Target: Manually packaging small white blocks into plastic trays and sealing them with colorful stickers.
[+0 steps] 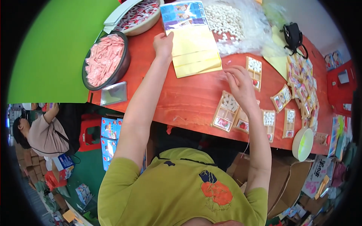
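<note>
Gripping the left edge of a fanned stack of yellow sheets (196, 52) with the left hand (163, 45), toward the far side of the red counter (181, 98), right against blue and purple printed sheets (184, 15) just beyond. Bending the fingers of the right hand (239, 83) just beside the near right corner of that stack, well apart from the other hand; impossible to tell whether pinching anything there. Extending the right forearm over compartment trays (227, 103) partly filled with white pieces, left of a heaped pile of similar trays (301, 84) and a pale green bowl (302, 145) at the counter's front edge. Reaching, on the other side, past a dark tub (125, 56) of pink packets, a flat greyish case (114, 93) and a cream basin (145, 28) of red and white packets. Facing, beyond the right hand, loose white pieces (226, 20) beside crumpled clear plastic (256, 26).
</note>
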Demonstrator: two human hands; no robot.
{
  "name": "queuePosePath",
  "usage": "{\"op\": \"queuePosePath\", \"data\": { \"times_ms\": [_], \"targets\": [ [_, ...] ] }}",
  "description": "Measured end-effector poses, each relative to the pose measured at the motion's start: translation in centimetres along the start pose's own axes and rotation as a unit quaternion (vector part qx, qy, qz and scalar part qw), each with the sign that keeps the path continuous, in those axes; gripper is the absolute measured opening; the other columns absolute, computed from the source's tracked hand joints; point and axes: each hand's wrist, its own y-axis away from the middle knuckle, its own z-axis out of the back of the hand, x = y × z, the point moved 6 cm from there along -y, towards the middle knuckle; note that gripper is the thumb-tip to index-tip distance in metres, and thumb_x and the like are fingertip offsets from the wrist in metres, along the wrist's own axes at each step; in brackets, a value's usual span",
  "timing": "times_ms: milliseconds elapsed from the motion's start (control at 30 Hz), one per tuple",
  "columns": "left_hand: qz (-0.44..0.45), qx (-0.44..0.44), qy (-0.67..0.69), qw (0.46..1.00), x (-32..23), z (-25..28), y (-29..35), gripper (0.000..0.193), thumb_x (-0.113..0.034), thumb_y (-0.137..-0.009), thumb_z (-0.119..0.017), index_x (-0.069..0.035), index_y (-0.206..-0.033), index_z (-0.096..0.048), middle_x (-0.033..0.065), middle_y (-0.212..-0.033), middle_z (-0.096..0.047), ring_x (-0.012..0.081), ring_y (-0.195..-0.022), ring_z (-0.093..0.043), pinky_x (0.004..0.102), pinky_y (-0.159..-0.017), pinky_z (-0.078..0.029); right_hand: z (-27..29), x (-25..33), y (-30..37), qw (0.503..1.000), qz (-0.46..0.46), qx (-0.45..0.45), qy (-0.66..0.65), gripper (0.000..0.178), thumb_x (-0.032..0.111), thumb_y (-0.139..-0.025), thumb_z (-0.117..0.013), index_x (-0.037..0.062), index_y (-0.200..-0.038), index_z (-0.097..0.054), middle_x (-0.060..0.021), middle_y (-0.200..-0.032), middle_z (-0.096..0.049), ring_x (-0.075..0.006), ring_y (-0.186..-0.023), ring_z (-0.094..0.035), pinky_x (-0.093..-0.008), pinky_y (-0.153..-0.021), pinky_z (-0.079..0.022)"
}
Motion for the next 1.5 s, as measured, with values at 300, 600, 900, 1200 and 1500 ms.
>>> {"op": "queuePosePath", "data": {
  "times_ms": [300, 600, 900, 1200, 1500],
  "targets": [
    [0.094, 0.007, 0.058, 0.994, 0.3, 0.9, -1.8, 0.025, 0.001, -0.084, -0.069, 0.009, -0.107, -0.064, 0.0125, -0.098, -0.068, 0.0178, -0.084, -0.067, 0.03, -0.073, -0.056, -10.6, 2.0, -11.1, 0.992, 0.019, -0.029, -0.12, 0.018, 0.011, -0.095, -0.059, 0.0, -0.106, -0.067, -0.015, -0.101, -0.068, -0.0263, -0.094, -0.067, -0.0339, -0.079, -0.054],
    [-0.029, 0.04, 0.038, 0.998, -3.4, 5.4, 2.6, 0.02, -0.002, -0.085, -0.068, 0.005, -0.103, -0.07, 0.0044, -0.088, -0.069, 0.0081, -0.077, -0.061, 0.0215, -0.07, -0.048, -15.9, 8.7, -14.7, 0.983, 0.127, -0.043, -0.122, 0.011, 0.003, -0.087, -0.06, -0.0029, -0.091, -0.067, -0.0188, -0.093, -0.065, -0.0368, -0.086, -0.064, -0.0435, -0.078, -0.052],
    [-0.176, 0.068, -0.109, 0.976, -4.8, 8.3, 4.9, 0.011, 0.002, -0.086, -0.066, 0.006, -0.096, -0.07, 0.0062, -0.089, -0.067, 0.0105, -0.077, -0.062, 0.0243, -0.069, -0.049, -17.2, 10.8, -12.5, 0.983, 0.168, 0.007, -0.073, 0.008, 0.001, -0.085, -0.063, -0.0029, -0.091, -0.065, -0.0176, -0.091, -0.064, -0.0361, -0.084, -0.064, -0.0419, -0.073, -0.053],
    [-0.233, 0.088, -0.171, 0.953, -5.7, 8.6, 5.8, 0.008, 0.004, -0.084, -0.066, 0.005, -0.091, -0.069, 0.0097, -0.086, -0.066, 0.0153, -0.075, -0.064, 0.0262, -0.067, -0.05, -17.5, 11.4, -11.4, 0.982, 0.189, 0.007, -0.021, 0.006, 0.0, -0.084, -0.063, -0.002, -0.09, -0.061, -0.0173, -0.089, -0.062, -0.0366, -0.082, -0.062, -0.0428, -0.07, -0.052],
    [-0.247, 0.103, -0.208, 0.941, -6.0, 8.7, 5.8, 0.007, 0.004, -0.083, -0.064, 0.005, -0.089, -0.068, 0.0107, -0.084, -0.066, 0.019, -0.073, -0.064, 0.0287, -0.066, -0.05, -17.6, 11.0, -11.8, 0.973, 0.22, 0.065, -0.009, 0.006, 0.0, -0.084, -0.06, -0.0024, -0.09, -0.061, -0.0178, -0.089, -0.061, -0.0368, -0.082, -0.062, -0.0428, -0.071, -0.052]
  ]
}}
